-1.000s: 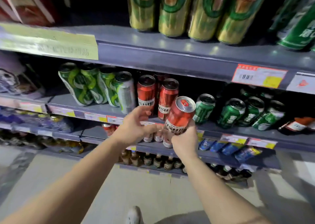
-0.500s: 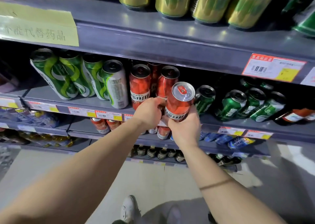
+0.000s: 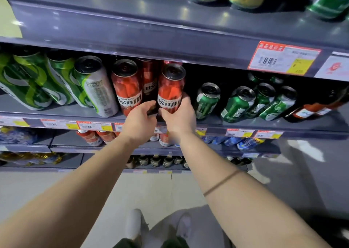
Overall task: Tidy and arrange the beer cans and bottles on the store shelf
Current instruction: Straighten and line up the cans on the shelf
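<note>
On the middle shelf (image 3: 245,124), my right hand (image 3: 180,120) grips the lower part of a tall red beer can (image 3: 171,88), which stands upright at the shelf front. My left hand (image 3: 139,124) is right beside it, thumb and fingers curled at the foot of a rear red can (image 3: 149,81); its fingertips are hidden. Another red can (image 3: 126,88) stands just to the left. The two hands almost touch.
Tall green-and-white cans (image 3: 37,81) and one turned label-back (image 3: 96,89) lean on the left. Short green cans (image 3: 207,98) and a lying brown bottle (image 3: 311,110) fill the right. The upper shelf's edge (image 3: 170,40) overhangs closely. Lower shelves hold red cans (image 3: 90,137), blue cans (image 3: 245,143) and bottles (image 3: 154,160).
My right hand carried the tilted red can up and back onto the middle shelf, where it now stands upright. My left hand closed in at the cans' base. The view moved closer.
</note>
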